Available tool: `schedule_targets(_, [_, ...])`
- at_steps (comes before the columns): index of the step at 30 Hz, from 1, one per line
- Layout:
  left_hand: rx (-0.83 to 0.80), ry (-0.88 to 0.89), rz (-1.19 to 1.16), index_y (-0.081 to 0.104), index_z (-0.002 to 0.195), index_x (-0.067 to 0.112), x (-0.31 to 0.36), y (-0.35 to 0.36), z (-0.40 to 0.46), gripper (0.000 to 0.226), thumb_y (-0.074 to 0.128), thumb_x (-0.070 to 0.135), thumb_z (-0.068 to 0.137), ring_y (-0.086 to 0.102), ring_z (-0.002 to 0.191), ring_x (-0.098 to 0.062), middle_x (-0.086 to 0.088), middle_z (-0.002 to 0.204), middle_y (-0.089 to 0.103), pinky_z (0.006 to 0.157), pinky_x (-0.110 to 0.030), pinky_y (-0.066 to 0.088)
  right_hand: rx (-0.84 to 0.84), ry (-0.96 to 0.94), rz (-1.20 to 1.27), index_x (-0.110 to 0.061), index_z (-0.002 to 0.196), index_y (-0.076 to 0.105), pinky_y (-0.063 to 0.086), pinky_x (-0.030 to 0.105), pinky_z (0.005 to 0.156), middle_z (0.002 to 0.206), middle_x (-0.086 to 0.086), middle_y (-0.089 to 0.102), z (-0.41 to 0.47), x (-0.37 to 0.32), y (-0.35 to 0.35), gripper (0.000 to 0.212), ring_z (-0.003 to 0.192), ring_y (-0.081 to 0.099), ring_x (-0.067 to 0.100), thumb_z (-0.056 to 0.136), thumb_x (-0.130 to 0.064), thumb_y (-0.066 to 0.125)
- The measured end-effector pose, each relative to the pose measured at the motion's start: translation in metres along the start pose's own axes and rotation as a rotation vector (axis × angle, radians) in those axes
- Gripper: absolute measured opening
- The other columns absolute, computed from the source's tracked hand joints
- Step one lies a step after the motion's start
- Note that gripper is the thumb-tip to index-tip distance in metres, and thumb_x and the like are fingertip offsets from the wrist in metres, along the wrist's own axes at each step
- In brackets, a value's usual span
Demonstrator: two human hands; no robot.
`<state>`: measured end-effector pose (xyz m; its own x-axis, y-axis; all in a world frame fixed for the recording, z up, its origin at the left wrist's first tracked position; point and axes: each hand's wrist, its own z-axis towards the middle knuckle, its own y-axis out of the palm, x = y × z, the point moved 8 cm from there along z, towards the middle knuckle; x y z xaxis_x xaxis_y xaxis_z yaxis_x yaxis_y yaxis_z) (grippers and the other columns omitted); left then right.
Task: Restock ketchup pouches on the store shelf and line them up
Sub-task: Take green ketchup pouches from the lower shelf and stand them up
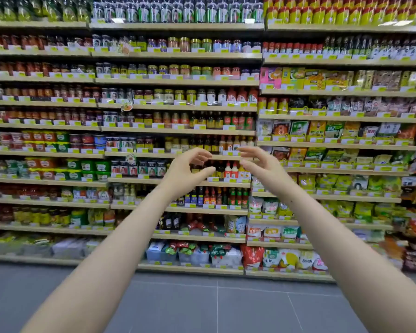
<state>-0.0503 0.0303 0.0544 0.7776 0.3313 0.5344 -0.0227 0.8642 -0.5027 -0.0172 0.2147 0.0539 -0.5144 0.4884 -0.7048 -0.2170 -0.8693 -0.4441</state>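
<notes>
Both the left hand [187,170] and the right hand [262,168] reach out empty, fingers curled apart, toward far shelves where red pouches [202,225], possibly ketchup, lie low, so next comes stooping to grasp.

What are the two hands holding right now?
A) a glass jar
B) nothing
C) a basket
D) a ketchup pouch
B: the left hand and right hand are raised in front of the shelves with curled fingers, and nothing is between them.
</notes>
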Motion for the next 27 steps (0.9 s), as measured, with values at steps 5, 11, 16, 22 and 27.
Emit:
schedule_targets(5, [-0.056,-0.156,-0.017,0.057,0.108,0.03,-0.065,0.041,-0.033,0.023,0.063,0.033,0.085,0.054,0.101,0.004,0.014,0.108,0.06,0.077,-0.009,0.038,-0.089,0.129,0.0,-0.039,0.12,0.051,0.047,0.027,0.089,0.128,-0.012,0.052,-0.018,0.074,0.038,0.031,0.108,0.054,0.0,0.089,-0.041,0.054])
schedule_targets(11, [-0.064,-0.289,-0.062,0.058,0.101,0.034,-0.16,0.068,-0.063,0.022,0.067,0.028,0.083,0.057,0.093,0.006,0.013,0.102,0.062,0.072,-0.002,0.039,-0.188,0.227,0.056,-0.044,0.111,0.053,0.045,0.025,0.087,0.118,-0.016,0.056,-0.01,0.152,0.091,0.024,0.106,0.053,-0.005,0.089,-0.036,0.056])
schedule_targets(16, [-0.071,-0.346,-0.095,0.059,0.1,0.033,-0.244,0.075,-0.049,0.022,0.069,0.027,0.081,0.058,0.093,0.005,0.011,0.102,0.063,0.074,-0.005,0.041,-0.215,0.294,0.068,-0.042,0.112,0.054,0.046,0.021,0.083,0.117,-0.015,0.055,0.023,0.208,0.137,0.025,0.105,0.052,-0.006,0.088,-0.034,0.057])
schedule_targets(22, [-0.154,-0.381,-0.094,0.058,0.103,0.027,-0.341,0.068,-0.002,0.023,0.068,0.025,0.083,0.057,0.092,0.004,0.008,0.103,0.062,0.072,-0.005,0.043,-0.205,0.391,0.087,-0.034,0.114,0.055,0.044,0.023,0.086,0.118,-0.007,0.057,0.092,0.264,0.189,0.026,0.108,0.056,0.006,0.089,-0.03,0.058])
schedule_targets(27, [-0.181,-0.397,-0.122,0.057,0.099,0.034,-0.417,0.07,0.04,0.021,0.068,0.027,0.083,0.058,0.09,0.005,0.012,0.101,0.062,0.07,-0.001,0.04,-0.205,0.445,0.101,-0.038,0.108,0.058,0.044,0.021,0.083,0.114,-0.012,0.059,0.144,0.314,0.215,0.022,0.108,0.055,0.004,0.088,-0.029,0.059])
